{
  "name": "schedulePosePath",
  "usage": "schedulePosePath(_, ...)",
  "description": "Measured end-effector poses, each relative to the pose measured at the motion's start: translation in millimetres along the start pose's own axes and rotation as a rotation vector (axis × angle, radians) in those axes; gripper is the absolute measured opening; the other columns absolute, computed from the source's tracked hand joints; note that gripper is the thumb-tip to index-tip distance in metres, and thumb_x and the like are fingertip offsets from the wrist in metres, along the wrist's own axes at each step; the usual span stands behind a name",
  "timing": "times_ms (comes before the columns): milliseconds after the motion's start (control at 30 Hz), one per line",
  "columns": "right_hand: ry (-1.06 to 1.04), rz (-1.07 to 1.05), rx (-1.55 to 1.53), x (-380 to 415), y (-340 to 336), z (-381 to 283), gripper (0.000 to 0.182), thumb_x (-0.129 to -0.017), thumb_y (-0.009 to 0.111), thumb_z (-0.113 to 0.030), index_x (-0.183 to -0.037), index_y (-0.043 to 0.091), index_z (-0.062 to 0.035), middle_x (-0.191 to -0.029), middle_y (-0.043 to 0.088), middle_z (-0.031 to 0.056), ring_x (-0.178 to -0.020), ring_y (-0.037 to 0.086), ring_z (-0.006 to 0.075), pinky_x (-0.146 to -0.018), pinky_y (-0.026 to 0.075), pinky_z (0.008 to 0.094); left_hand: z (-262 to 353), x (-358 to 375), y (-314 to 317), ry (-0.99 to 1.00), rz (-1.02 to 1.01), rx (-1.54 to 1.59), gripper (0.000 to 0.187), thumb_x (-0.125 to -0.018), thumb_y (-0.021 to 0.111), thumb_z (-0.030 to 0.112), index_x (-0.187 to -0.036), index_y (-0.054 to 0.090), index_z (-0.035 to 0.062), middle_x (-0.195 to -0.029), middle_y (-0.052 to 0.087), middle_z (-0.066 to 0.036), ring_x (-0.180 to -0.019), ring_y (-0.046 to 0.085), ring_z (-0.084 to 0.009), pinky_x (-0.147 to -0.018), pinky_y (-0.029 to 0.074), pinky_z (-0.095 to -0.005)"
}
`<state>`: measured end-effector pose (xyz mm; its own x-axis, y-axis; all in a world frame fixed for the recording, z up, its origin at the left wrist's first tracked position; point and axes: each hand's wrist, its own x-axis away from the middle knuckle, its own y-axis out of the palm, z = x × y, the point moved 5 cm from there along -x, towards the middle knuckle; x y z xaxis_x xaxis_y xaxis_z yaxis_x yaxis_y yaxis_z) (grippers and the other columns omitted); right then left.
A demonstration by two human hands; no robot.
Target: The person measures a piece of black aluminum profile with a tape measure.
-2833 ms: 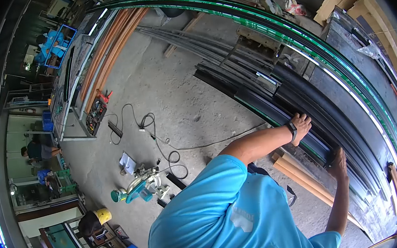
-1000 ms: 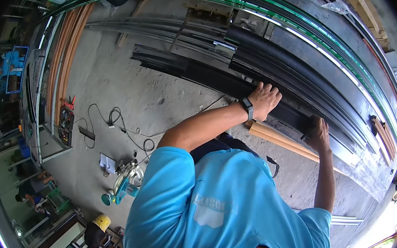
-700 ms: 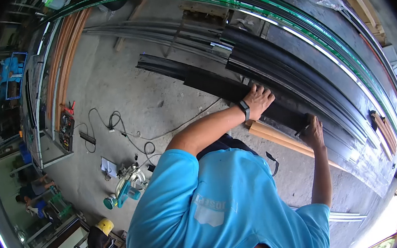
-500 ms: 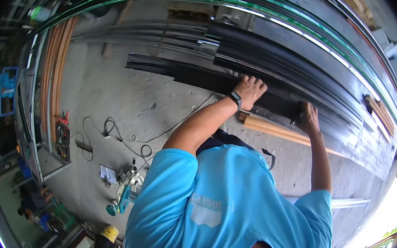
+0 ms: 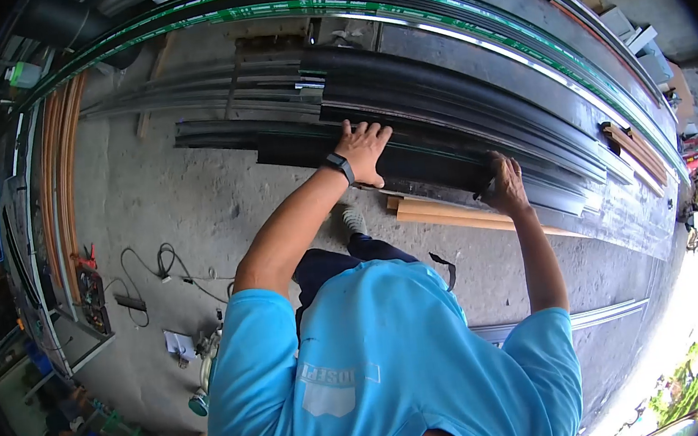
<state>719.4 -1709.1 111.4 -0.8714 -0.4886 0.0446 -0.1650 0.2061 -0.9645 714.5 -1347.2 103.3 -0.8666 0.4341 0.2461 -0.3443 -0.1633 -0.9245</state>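
noted: i had the left hand (image 5: 366, 150) spread wide over the black profile (image 5: 437, 168), right hand (image 5: 509, 191) gripping its right end, centre of the frame, beside the dark stack (image 5: 438, 94). profile in hand, not released; what remained, i could not tell.

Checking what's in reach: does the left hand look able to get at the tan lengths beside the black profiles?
Probably: the left hand rests on a black profile, and nothing covers the visible part of the tan lengths, though depth is unclear.
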Motion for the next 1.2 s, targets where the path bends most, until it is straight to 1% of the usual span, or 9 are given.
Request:
schedulePosePath(133,0.052,-0.010,-0.038,1.3,3.1,10.6,0.097,-0.057,0.095,-0.017,-0.138,0.043,-0.0091,-0.136,0.057,0.0137,-0.132,0.054,0.0353,-0.112,0.038,0.0521,0.3,-13.0,-0.6,0.029,-0.101,0.007,0.109,-0.061,0.093,0.046,-0.150,0.043,0.0068,-0.138,0.053,-0.015,-0.131,0.049,-0.0367,-0.111,0.039,-0.0561)
schedulePosePath(233,0.014,0.041,-0.004,9.0,1.9,19.3,0.099,-0.059,0.094,-0.019,-0.144,0.044,-0.0093,-0.133,0.059,0.0157,-0.128,0.056,0.0359,-0.110,0.040,0.0500,13.0,-9.5,2.6,0.069,0.022,-0.029,0.103,-0.062,0.092,0.048,-0.145,0.047,0.0061,-0.132,0.055,-0.015,-0.126,0.051,-0.0364,-0.105,0.042,-0.0520)
schedulePosePath(367,0.062,0.021,0.047,27.5,-3.3,48.1,0.097,-0.060,0.095,-0.021,-0.142,0.045,-0.0083,-0.132,0.059,0.0148,-0.127,0.056,0.0355,-0.109,0.041,0.0506,43.5,-19.2,14.3,0.115,-0.011,0.045,0.109,-0.064,0.087,0.062,-0.148,0.047,0.0051,-0.142,0.052,-0.018,-0.133,0.048,-0.0387,-0.112,0.040,-0.0531)
schedulePosePath(467,0.116,-0.057,0.065,37.9,-6.3,62.1,0.098,-0.056,0.092,-0.015,-0.139,0.042,-0.0064,-0.131,0.056,0.0152,-0.131,0.052,0.0360,-0.113,0.036,0.0508,48.9,-46.9,7.3,0.011,-0.052,0.340,0.090,-0.087,0.063,0.074,-0.143,0.056,0.0043,-0.144,0.056,-0.022,-0.137,0.051,-0.0394,-0.112,0.041,-0.0528)
schedulePosePath(600,0.048,-0.020,0.040,31.7,-2.5,47.5,0.098,-0.053,0.093,-0.013,-0.137,0.043,-0.0059,-0.129,0.056,0.0158,-0.131,0.052,0.0371,-0.114,0.035,0.0535,61.4,-85.7,26.4,0.089,-0.172,0.322,0.072,-0.102,0.048,0.060,-0.146,0.052,0.0030,-0.144,0.057,-0.021,-0.137,0.051,-0.0385,-0.115,0.041,-0.0504)
schedulePosePath(833,0.073,0.015,0.079,17.9,-15.9,55.6,0.083,-0.061,0.088,-0.011,-0.131,0.044,-0.0061,-0.137,0.056,0.0164,-0.134,0.051,0.0358,-0.113,0.035,0.0533,91.1,-137.6,50.2,0.134,-0.113,0.496,0.090,-0.098,0.051,0.067,-0.156,0.039,-0.0006,-0.158,0.043,-0.026,-0.149,0.039,-0.0398,-0.122,0.033,-0.0477)
schedulePosePath(1033,0.077,0.059,0.075,-10.3,-18.1,87.2,0.084,-0.061,0.091,-0.014,-0.130,0.043,-0.0083,-0.130,0.059,0.0144,-0.132,0.053,0.0358,-0.110,0.036,0.0541,83.4,-177.3,14.2,0.046,-0.058,0.321,0.113,-0.087,0.053,0.084,-0.156,0.037,-0.0043,-0.154,0.045,-0.030,-0.144,0.044,-0.0427,-0.120,0.036,-0.0484)
schedulePosePath(1133,0.166,0.062,0.064,-33.6,-22.6,104.5,0.081,-0.063,0.090,-0.017,-0.128,0.044,-0.0087,-0.125,0.059,0.0148,-0.129,0.053,0.0362,-0.109,0.037,0.0547,76.7,-205.6,1.7,-0.009,-0.065,0.297,0.110,-0.084,0.053,0.087,-0.148,0.048,-0.0019,-0.148,0.052,-0.026,-0.136,0.052,-0.0410,-0.111,0.043,-0.0530)
schedulePosePath(1200,0.217,0.058,0.107,-48.2,-22.0,115.0,0.080,-0.065,0.090,-0.022,-0.129,0.045,-0.0083,-0.122,0.059,0.0158,-0.128,0.054,0.0362,-0.109,0.037,0.0547,75.3,-208.0,-7.0,0.074,0.015,0.256,0.096,-0.086,0.060,0.077,-0.145,0.052,0.0011,-0.147,0.054,-0.020,-0.138,0.049,-0.0371,-0.112,0.039,-0.0537)
